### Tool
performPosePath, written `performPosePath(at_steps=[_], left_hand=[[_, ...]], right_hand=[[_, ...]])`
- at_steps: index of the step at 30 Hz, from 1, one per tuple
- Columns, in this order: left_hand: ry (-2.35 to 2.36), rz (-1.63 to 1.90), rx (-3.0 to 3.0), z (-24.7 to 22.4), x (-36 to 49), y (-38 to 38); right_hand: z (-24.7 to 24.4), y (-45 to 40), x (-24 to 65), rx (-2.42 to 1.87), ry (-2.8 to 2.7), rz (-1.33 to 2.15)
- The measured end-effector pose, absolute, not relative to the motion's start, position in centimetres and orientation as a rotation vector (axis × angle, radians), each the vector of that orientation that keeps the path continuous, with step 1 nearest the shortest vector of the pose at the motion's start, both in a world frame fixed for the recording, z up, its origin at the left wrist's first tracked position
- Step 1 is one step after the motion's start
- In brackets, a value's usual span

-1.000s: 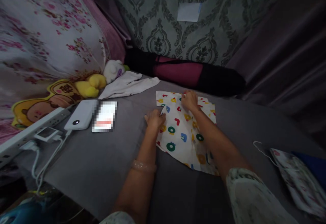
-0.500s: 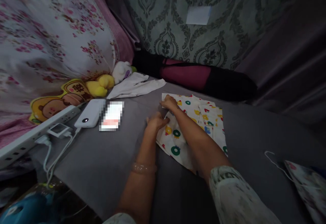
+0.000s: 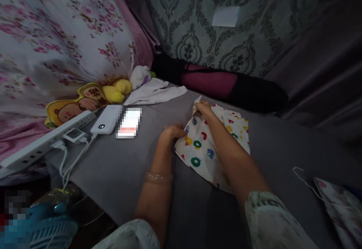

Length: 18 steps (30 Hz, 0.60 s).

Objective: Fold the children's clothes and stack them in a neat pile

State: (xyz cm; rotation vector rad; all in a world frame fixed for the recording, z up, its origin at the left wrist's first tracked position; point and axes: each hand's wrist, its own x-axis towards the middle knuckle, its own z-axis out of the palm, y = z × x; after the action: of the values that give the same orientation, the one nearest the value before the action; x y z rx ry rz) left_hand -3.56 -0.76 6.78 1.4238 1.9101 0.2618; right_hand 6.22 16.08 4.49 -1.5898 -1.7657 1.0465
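Observation:
A white cloth garment (image 3: 204, 144) printed with colourful letters and rings lies partly folded on the grey sheet. My right hand (image 3: 203, 108) pinches its far left edge, and the cloth is lifted a little there. At the near left edge, my left hand (image 3: 174, 131) has its fingers closed on the fabric. My right forearm crosses over the garment and hides part of it.
On the grey sheet (image 3: 121, 173) at the left are a power strip (image 3: 45, 143), a power bank (image 3: 108, 120) and a bright phone (image 3: 129, 123). Farther back lie a white cloth (image 3: 155, 92), plush toys (image 3: 117, 90) and a long black-and-maroon bag (image 3: 209, 83). A hanger (image 3: 307, 185) is at right.
My right hand has moved right with the garment's far left edge, lifting and folding it over. My left hand stays at the near left edge. The view has shifted slightly.

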Motion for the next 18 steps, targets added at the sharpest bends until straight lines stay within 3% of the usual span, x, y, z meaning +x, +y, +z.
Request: performPosePath(at_steps=[8,18], left_hand=[[1.873,0.278,1.539,8.6,-2.2,-0.8],[1.791,0.272,1.617,9.3,2.2,0.0]], right_hand=[[7.3,15.2,12.6,-1.540,-1.480,1.167],[7.1,14.5,18.5,-1.532,-1.398,1.161]])
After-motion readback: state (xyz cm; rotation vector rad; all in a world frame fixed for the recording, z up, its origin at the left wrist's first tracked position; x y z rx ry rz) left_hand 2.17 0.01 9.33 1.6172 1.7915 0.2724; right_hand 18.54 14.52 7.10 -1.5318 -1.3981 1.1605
